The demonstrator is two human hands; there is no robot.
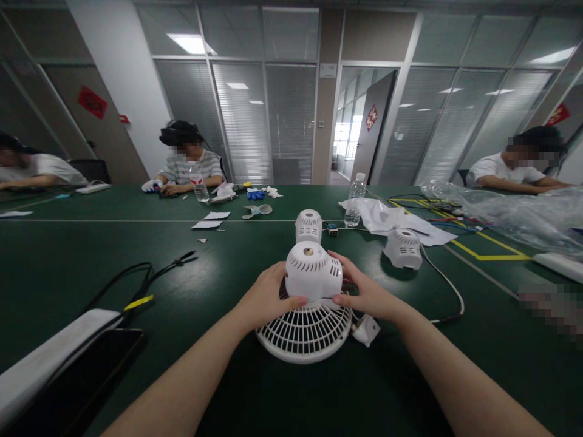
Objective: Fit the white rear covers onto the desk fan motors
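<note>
Evidently both hands share one hold: the left hand (266,292) and the right hand (367,295) form a two-sided grip, curved around a white, dome-topped plastic housing with vent slots (314,276), thumbs along its lower front edge. Directly below the grip lies a round white plastic grille with radiating ribs (304,337); whether the housing is seated on it or only rests there, I cannot tell.

To handle this well, keep the pressure even from both sides so the dome does not tilt, and keep the thumbs out of the seam where they could be pinched. Gentle force seems best, as thin ribs may flex or crack. Watch the small white plastic piece (367,331) just right of the grille, near the right wrist, lest it catch.

Just beyond the grip stands a similar white vented housing (308,226); farther right, another white housing with a pale cable (403,249) sits on the dark green worktop (218,370).
</note>
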